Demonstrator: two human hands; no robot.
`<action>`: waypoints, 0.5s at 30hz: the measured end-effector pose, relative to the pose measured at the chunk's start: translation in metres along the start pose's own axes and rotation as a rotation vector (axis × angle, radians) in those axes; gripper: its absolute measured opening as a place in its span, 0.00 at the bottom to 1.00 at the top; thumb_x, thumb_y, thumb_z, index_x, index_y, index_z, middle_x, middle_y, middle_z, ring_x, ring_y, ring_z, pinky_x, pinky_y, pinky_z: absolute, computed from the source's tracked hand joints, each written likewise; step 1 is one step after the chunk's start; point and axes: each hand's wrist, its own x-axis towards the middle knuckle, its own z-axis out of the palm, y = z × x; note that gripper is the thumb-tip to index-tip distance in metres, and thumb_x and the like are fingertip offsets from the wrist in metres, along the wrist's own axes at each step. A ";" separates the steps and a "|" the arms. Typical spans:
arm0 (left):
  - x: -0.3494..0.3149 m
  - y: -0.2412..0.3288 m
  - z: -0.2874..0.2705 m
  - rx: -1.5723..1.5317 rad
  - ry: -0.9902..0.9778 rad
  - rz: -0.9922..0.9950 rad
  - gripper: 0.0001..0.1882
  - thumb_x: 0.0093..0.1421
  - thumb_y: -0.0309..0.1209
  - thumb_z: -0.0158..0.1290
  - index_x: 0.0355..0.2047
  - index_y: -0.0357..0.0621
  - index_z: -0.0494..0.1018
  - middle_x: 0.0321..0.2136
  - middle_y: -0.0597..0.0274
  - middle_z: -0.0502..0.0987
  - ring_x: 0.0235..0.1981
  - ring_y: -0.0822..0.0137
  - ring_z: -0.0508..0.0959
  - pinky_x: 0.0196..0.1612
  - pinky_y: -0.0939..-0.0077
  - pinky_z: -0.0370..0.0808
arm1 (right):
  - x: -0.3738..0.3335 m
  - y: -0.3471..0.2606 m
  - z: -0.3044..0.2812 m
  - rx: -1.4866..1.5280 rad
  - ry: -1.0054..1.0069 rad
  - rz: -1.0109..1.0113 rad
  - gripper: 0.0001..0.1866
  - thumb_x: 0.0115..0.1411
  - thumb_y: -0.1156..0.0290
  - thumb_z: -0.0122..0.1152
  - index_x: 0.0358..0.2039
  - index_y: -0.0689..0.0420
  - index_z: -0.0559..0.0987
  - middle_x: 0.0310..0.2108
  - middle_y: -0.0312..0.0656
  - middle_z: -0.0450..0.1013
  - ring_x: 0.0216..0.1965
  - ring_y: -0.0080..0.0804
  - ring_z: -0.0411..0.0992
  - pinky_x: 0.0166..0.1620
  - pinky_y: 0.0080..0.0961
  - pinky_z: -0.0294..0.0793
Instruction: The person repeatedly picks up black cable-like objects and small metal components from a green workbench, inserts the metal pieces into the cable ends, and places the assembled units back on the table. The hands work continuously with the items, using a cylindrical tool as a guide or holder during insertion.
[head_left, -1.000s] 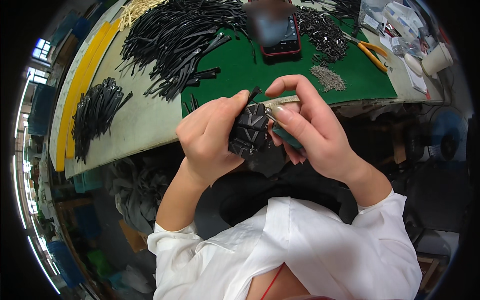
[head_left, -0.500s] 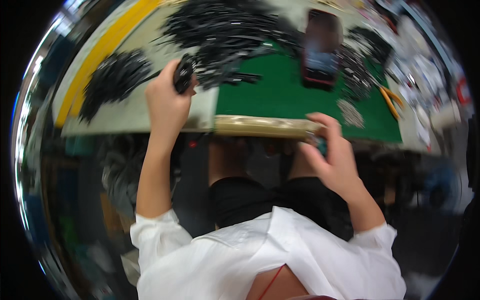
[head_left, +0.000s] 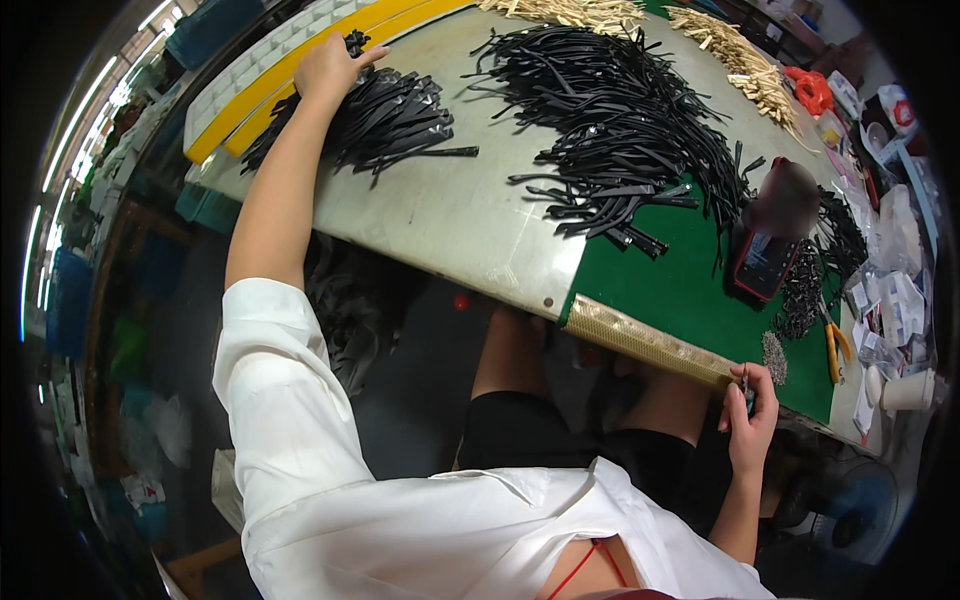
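My left hand (head_left: 330, 72) reaches to the far left of the table, above a pile of black eyeglass temples (head_left: 395, 120). Black ends of a small bundle of temples (head_left: 356, 42) show at its curled fingers, the thumb pointing right. My right hand (head_left: 752, 410) is at the table's front edge, by the right end of a gold-coloured metal strip (head_left: 650, 338). Its fingers close round a small tool with a bit of teal (head_left: 748, 396), mostly hidden. A larger heap of black temples (head_left: 610, 120) covers the middle of the table.
A green mat (head_left: 650, 275) bears a dark red-cased phone (head_left: 762, 265), small dark metal parts (head_left: 800, 295) and orange-handled pliers (head_left: 835, 345). Wooden-coloured sticks (head_left: 745, 70) lie at the back. A yellow-edged tray (head_left: 235, 120) borders the left; plastic bags (head_left: 898, 230) crowd the right.
My left hand has moved left and away from me with the black temples, over the left pile. The whole view has swung left; my right hand stays by the gold strip's end.
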 end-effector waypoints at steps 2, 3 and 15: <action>0.012 0.017 0.028 0.044 -0.078 -0.012 0.45 0.48 0.74 0.52 0.39 0.40 0.79 0.35 0.47 0.82 0.39 0.48 0.82 0.39 0.55 0.79 | 0.002 0.008 -0.001 -0.015 0.022 -0.027 0.09 0.64 0.77 0.54 0.45 0.63 0.73 0.27 0.33 0.67 0.16 0.12 0.59 0.19 0.11 0.58; 0.014 0.028 0.045 0.066 -0.143 -0.008 0.45 0.50 0.75 0.50 0.40 0.40 0.79 0.38 0.46 0.81 0.42 0.48 0.82 0.42 0.54 0.79 | -0.004 0.011 -0.003 -0.027 0.052 -0.029 0.09 0.65 0.76 0.53 0.45 0.63 0.73 0.27 0.33 0.67 0.16 0.12 0.59 0.19 0.11 0.57; -0.015 0.009 0.043 0.114 0.038 0.191 0.35 0.65 0.61 0.45 0.51 0.39 0.76 0.51 0.47 0.73 0.54 0.46 0.71 0.54 0.54 0.71 | 0.019 0.000 -0.025 0.381 -0.128 0.164 0.10 0.64 0.70 0.55 0.43 0.61 0.73 0.20 0.35 0.69 0.11 0.17 0.63 0.17 0.13 0.57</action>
